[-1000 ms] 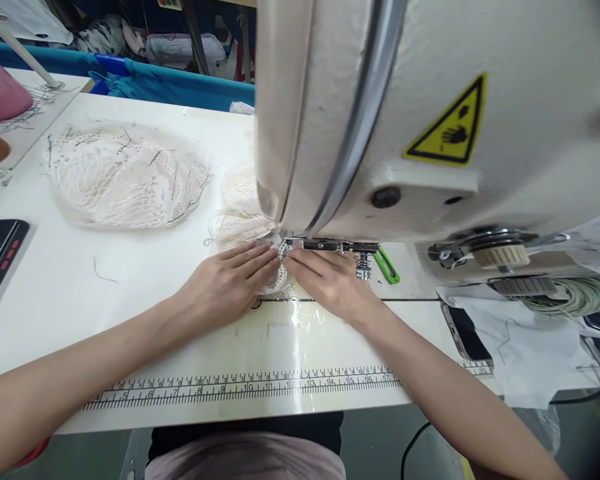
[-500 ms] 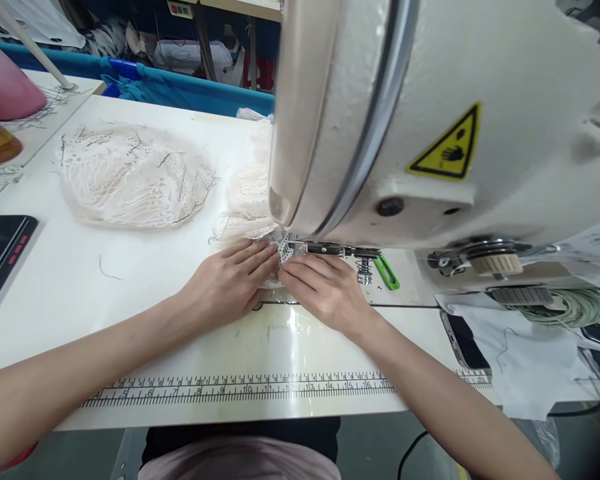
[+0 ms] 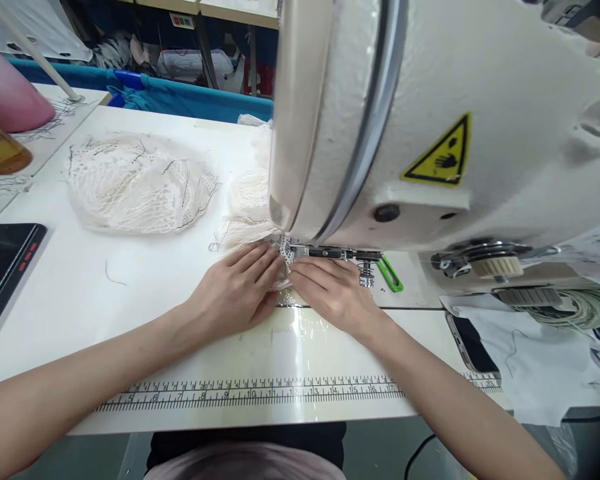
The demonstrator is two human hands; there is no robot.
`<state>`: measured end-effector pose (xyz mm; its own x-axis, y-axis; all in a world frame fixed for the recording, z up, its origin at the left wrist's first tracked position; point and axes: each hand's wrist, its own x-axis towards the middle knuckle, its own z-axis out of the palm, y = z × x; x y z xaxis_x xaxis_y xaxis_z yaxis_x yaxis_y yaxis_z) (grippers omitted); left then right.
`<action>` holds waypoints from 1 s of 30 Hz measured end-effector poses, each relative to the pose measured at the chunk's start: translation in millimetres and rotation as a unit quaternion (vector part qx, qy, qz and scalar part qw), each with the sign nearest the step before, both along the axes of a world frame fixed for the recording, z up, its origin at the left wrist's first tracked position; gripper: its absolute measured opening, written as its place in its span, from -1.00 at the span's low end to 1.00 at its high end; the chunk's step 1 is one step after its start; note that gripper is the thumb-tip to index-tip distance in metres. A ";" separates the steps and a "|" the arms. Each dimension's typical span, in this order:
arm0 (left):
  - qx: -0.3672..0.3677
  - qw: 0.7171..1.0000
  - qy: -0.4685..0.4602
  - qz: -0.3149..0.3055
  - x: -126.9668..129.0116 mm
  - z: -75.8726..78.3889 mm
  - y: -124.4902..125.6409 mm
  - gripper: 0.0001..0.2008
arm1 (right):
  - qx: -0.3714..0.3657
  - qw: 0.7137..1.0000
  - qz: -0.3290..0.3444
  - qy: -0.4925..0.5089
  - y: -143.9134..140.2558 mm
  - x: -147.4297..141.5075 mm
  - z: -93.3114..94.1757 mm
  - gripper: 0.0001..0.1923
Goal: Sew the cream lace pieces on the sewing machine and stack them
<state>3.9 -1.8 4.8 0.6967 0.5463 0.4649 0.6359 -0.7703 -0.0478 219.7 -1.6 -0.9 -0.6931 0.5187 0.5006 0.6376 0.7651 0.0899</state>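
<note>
My left hand (image 3: pixel 237 287) lies on a piece of white lace (image 3: pixel 286 252) at the sewing machine's needle area. Its fingers are stretched out and pressing down, with the lace partly under the fingertips. My right hand (image 3: pixel 333 290) rests just to the right, fingers extended close together at the lace's edge, thumb hidden beneath. Between the two sets of fingertips the lace runs to the presser foot (image 3: pixel 303 251). The machine head (image 3: pixel 360 133) hides the needle from me. More gathered lace (image 3: pixel 250 200) trails behind the left fingers.
A heap of cream lace (image 3: pixel 140 183) sits at the left behind a black device (image 3: pixel 5 267). Green thread snips (image 3: pixel 390 273) lie right of the presser foot. A phone (image 3: pixel 473 341) and white cloth (image 3: pixel 535 367) are farther right. A printed ruler (image 3: pixel 260 393) runs along the front edge.
The view has shifted slightly. Both hands stay at the presser foot; the gap between their fingertips looks a little wider, and the lace there has shifted toward me.
</note>
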 end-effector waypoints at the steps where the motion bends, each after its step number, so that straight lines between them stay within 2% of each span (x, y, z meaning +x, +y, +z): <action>1: 0.001 1.000 0.001 -0.001 0.4 0.5 -0.1 -0.61 | 0.003 1.000 -0.001 0.001 0.4 0.7 -0.4 -0.81; 7: 0.002 1.000 0.009 0.007 1.3 1.5 -0.1 -0.63 | 0.010 1.000 -0.019 0.005 1.9 3.6 -0.9 -0.80; 15: 0.016 0.999 0.027 0.002 1.5 0.6 -0.1 -0.63 | -0.016 1.000 -0.001 0.014 6.7 11.9 -3.1 -0.84; 19: 0.010 1.000 0.017 0.000 1.4 -1.1 -0.3 -0.63 | -0.054 0.998 -0.015 0.013 7.2 15.1 -0.3 -0.76; 22: 0.003 1.000 0.027 0.004 0.8 -1.1 -0.3 -0.64 | -0.076 0.997 -0.033 0.002 7.3 15.9 2.4 -0.77; 26: 0.028 0.998 0.044 -0.047 -2.1 -2.0 1.0 -0.66 | -0.068 0.997 -0.032 0.003 9.0 17.0 -0.5 -0.79; 28: 0.034 0.995 0.049 -0.078 -4.2 -3.2 2.0 -0.66 | -0.046 0.999 -0.019 0.002 9.8 17.3 -3.9 -0.77; 30: 0.032 0.995 0.051 -0.084 -6.1 -3.8 2.9 -0.67 | -0.020 1.000 -0.006 -0.007 9.7 16.6 -6.0 -0.76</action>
<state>-2.2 1.1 1.0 0.8210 0.3901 0.4169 0.4884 -0.8580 -0.1590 236.3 8.1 -6.9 -0.6932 0.5467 0.4696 0.6462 0.7601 0.0690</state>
